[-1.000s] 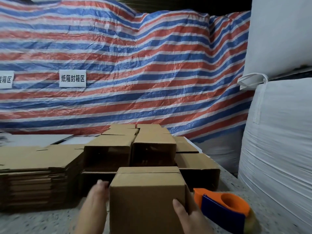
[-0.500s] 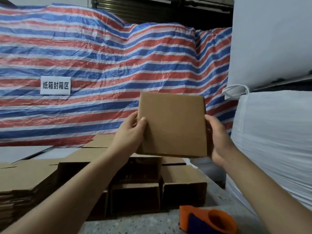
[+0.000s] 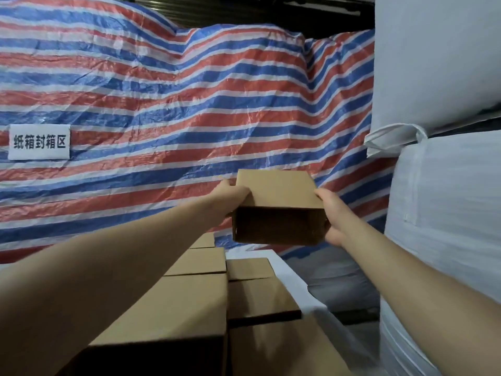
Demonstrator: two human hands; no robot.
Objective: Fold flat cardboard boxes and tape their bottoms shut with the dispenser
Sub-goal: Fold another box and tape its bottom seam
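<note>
Both hands grip a folded cardboard box [image 3: 276,191] in the air, left hand [image 3: 230,195] and right hand [image 3: 334,213] on its sides, above stacked boxes [image 3: 195,299] nearer.

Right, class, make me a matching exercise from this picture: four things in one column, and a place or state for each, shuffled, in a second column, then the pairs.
Things:
1. held box
2. left hand
3. white sign
4. white sacks

Places or states:
A. stacked along the right edge
B. fixed on the striped tarp, far left
C. up in the air, open side facing the camera
D. gripping the box's left side

Pairs: 1-C, 2-D, 3-B, 4-A
</note>
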